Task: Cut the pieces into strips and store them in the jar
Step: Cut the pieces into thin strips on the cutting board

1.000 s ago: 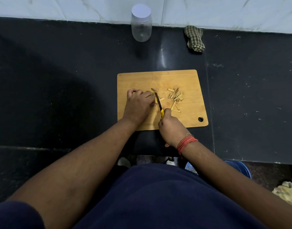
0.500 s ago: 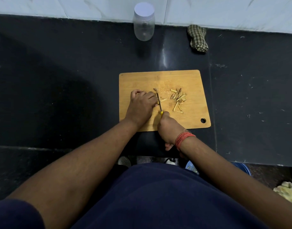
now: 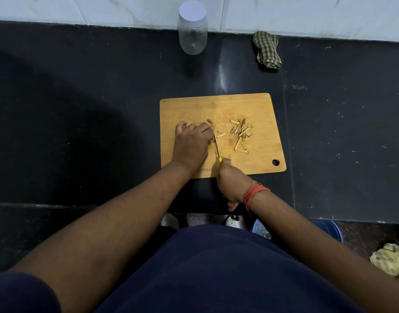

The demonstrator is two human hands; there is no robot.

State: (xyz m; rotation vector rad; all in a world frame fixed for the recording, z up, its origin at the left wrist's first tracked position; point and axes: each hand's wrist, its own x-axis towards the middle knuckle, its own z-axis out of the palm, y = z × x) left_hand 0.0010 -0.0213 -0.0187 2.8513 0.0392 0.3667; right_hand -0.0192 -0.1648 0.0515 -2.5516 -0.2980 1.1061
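A wooden cutting board point(image 3: 257, 161) lies on the black counter. A heap of several pale cut strips point(image 3: 241, 133) sits on its right half, with a small brown scrap point(image 3: 210, 120) further left. My left hand point(image 3: 191, 145) is curled over a piece on the board; the piece itself is hidden under my fingers. My right hand point(image 3: 231, 179) grips the yellow handle of a small knife point(image 3: 216, 147), whose blade runs up beside my left fingertips. A clear plastic jar point(image 3: 192, 30) with a white lid stands upright at the back against the wall.
A crumpled checked cloth point(image 3: 266, 50) lies at the back right of the counter. Below the counter's front edge are a blue tub point(image 3: 327, 229) and a pale lump point(image 3: 390, 258) on the floor at right. A white tiled wall runs along the back.
The knife blade has slid along beside my left fingertips, and my right hand has drawn back a little toward the board's front edge. The strips and the jar stay in place.
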